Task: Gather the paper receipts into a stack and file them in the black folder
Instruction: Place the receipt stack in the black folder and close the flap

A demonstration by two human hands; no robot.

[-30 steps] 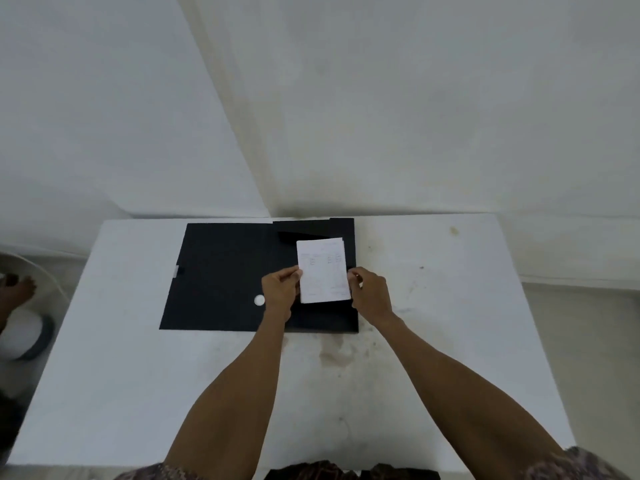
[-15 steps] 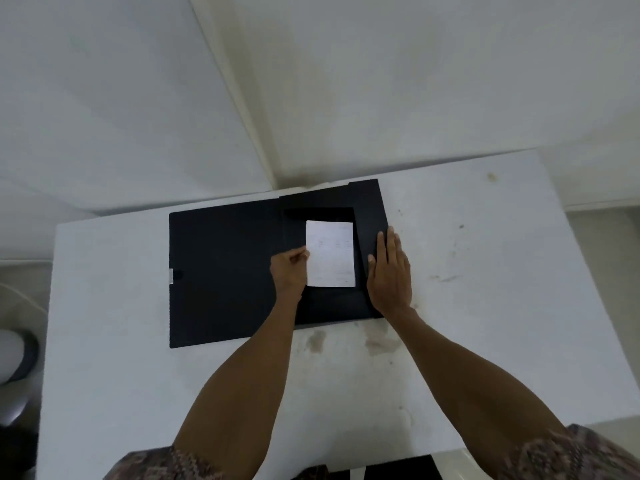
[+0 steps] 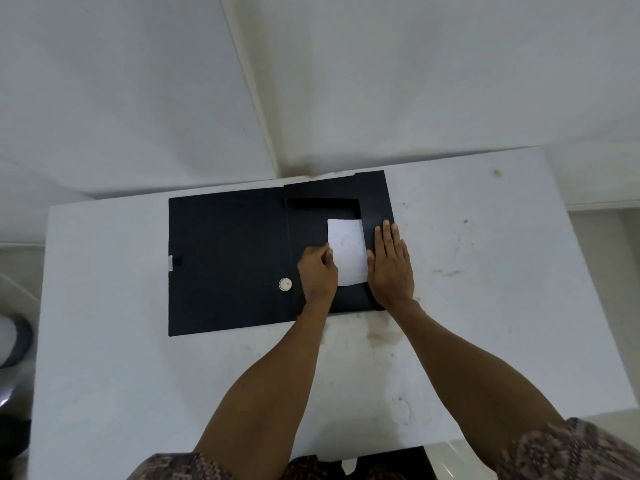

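Observation:
The black folder (image 3: 225, 258) lies open and flat on the white table (image 3: 104, 358), its cover spread to the left and its pocket half with side flaps to the right. A stack of white paper receipts (image 3: 348, 251) rests in the pocket half. My left hand (image 3: 318, 275) pinches the stack's left edge with curled fingers. My right hand (image 3: 391, 268) lies flat with straight fingers on the folder's right flap, beside the stack's right edge.
A round white button clasp (image 3: 285, 284) sits on the folder just left of my left hand. A small tab (image 3: 170, 264) marks the cover's left edge. The table stands in a corner of white walls; a dark round object (image 3: 14, 341) sits on the floor at left.
Both hands first held the receipts above the folder. The stack now lies in the pocket half, and my right hand has let go and pressed flat on the right flap.

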